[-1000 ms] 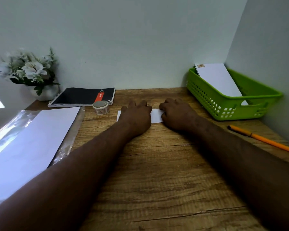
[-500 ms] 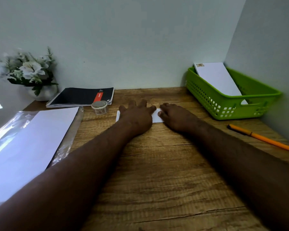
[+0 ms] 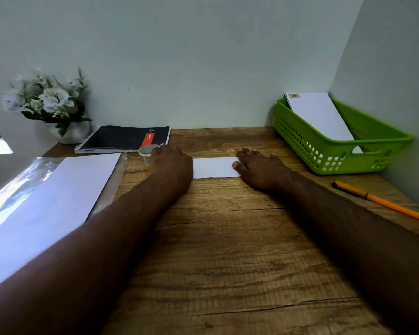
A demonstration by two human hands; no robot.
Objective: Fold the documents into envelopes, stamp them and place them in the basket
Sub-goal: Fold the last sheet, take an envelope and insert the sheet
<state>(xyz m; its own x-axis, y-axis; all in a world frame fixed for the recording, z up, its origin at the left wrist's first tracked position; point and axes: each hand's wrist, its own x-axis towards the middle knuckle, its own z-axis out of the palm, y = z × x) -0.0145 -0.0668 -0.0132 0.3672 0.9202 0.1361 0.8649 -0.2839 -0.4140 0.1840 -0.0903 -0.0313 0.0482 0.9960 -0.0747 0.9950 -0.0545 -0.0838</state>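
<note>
Since the earlier frames, the hands are being drawn apart along the folded document [image 3: 214, 167]: the left hand [image 3: 173, 165] is being moved out toward the left end, up against the small clear container [image 3: 147, 153], and more white paper is being exposed between the two hands. The right hand [image 3: 261, 169] is being kept near the right end of the strip

The document is being pressed flat on the wooden surface [image 3: 228, 238], toward the back edge and roughly midway between the left and right edges. A stamped envelope [image 3: 321, 117] is already being held in the green basket [image 3: 336, 155] at the back right corner. Envelopes in a clear sleeve [image 3: 58, 189] are being kept along the left edge

Judging by the task, the crease is being sharpened. To be done well, steady downward pressure is being called for, with the layers being kept aligned so that the strip is not being skewed

Both forearms are being stretched forward, palms down. The right grip is open, fingers laid fairly straight on the paper with the thumb on its top face. The left grip is being seen from behind only; whether the fingers are curled on the container cannot be told
</note>
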